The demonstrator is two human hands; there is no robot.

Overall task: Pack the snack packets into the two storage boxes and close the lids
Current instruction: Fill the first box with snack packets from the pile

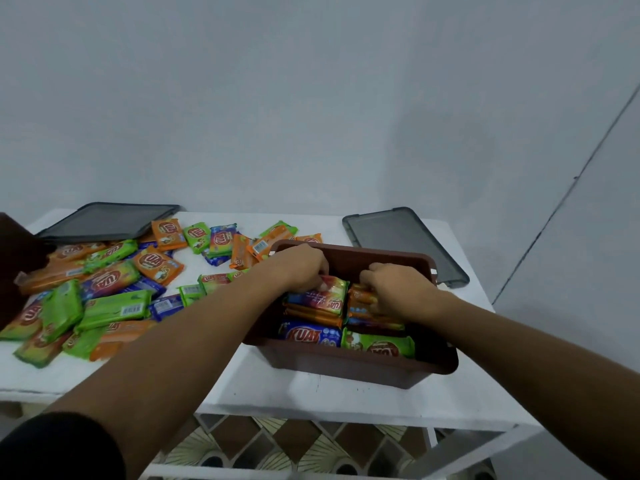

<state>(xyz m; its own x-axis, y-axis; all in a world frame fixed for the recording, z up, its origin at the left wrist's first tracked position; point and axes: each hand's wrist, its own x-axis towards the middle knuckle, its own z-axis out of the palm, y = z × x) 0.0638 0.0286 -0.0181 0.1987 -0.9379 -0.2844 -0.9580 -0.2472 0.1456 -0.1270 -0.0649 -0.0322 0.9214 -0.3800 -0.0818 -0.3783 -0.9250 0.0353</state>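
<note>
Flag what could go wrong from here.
1. The rainbow packet in the left hand grip and the orange packets held by the right hand appear about level with the brown box rim; the lid may not seat.
2. Many loose packets remain, some near the table front edge; a forearm sweep could knock them off.

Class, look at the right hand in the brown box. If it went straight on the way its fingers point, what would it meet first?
Almost at once, the orange packets that the right hand grips in the brown box; its fingers curl down-left into them. Depth is unclear.
</note>
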